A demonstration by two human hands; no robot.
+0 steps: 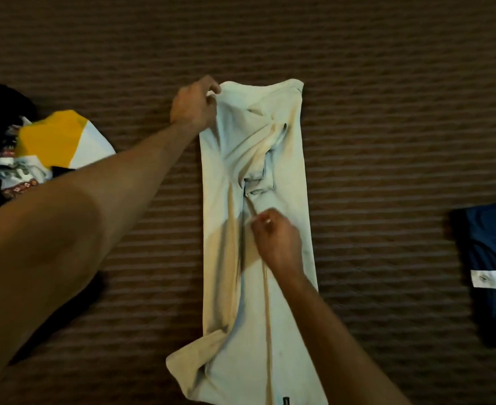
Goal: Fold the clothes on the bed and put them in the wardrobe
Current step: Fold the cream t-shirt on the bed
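On the bed [387,112], centre: one cream shirt [287,171], folded into a long strip running near to far.
Hands: two.
Left hand [192,105]: fingers pinching the shirt's far left corner.
Right hand [276,238]: fingers curled, pinching a fold along the middle of the shirt.
Left edge: one heap of unfolded clothes [22,159], a yellow-and-white piece [62,138] on top.
Right edge: one folded navy garment [492,258] with a white label [490,278].
Containers: cannot tell of any.
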